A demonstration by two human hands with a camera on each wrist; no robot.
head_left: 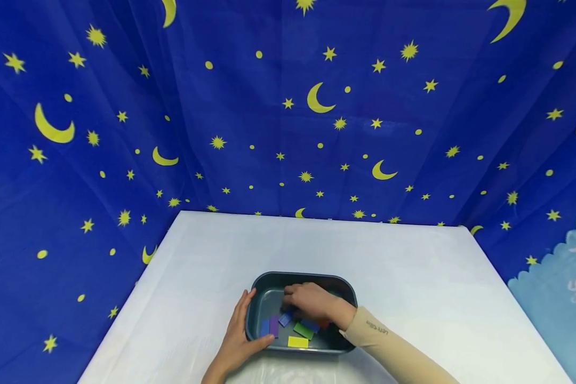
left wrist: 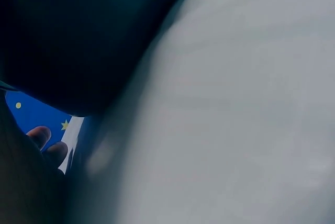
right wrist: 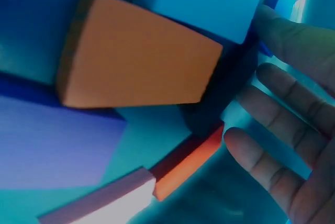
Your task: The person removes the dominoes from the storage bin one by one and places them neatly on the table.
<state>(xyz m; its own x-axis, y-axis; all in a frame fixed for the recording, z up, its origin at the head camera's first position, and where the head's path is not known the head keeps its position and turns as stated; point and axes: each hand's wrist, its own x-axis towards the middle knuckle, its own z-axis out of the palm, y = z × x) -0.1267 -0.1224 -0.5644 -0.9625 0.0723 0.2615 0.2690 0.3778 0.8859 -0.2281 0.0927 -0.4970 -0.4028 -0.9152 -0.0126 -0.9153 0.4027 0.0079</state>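
A dark teal plastic basin stands on the white table with several flat rectangular blocks inside. My left hand rests against its left side, fingers straight along the outside and thumb across the front left rim. Inside the basin reaches my right hand, fingers pointing down among the blocks. In the right wrist view its fingers are loosely bent beside a dark block, the thumb tip right at the corner of a blue block. An orange block, a purple block and a red block lie near.
Near the basin's front lie a yellow block and a green block. A pink block shows at the bottom of the right wrist view. Blue cloth with stars and moons hangs behind the white table.
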